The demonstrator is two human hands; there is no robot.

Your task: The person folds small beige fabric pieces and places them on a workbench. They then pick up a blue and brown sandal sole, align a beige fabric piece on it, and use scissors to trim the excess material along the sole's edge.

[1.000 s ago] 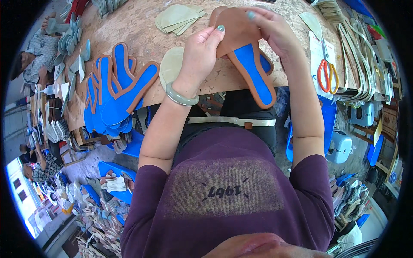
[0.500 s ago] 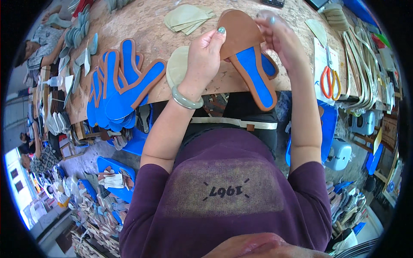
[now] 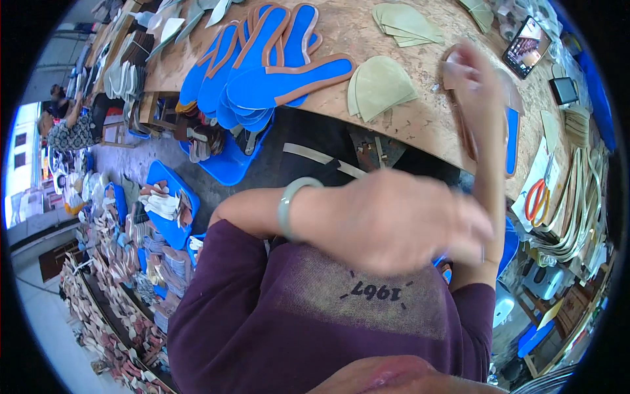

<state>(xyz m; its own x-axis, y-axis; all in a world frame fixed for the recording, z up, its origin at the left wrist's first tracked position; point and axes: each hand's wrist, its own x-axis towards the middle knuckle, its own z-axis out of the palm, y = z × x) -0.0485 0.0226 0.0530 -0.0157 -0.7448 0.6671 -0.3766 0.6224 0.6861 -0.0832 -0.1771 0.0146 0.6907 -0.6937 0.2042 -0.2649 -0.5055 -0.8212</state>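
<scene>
My left hand, smeared by motion, reaches across in front of my chest toward my right forearm; whether it holds anything does not show. On the table to the right, my right hand is blurred too, over or beside brown-edged insoles. One of these has a blue strip showing past my forearm, which hides much of them. To the left lies a fanned pile of blue insoles with brown rims. Cream half-round leather pieces rest between the pile and my right hand.
More cream pieces lie at the back. On the right are a phone, scissors with orange and yellow handles, and a bundle of pale strips. Blue bins stand below on the left.
My left hand has left the brown-and-blue insoles and swung down and right across my body. The insoles are now on the table at my right hand. The view has shifted.
</scene>
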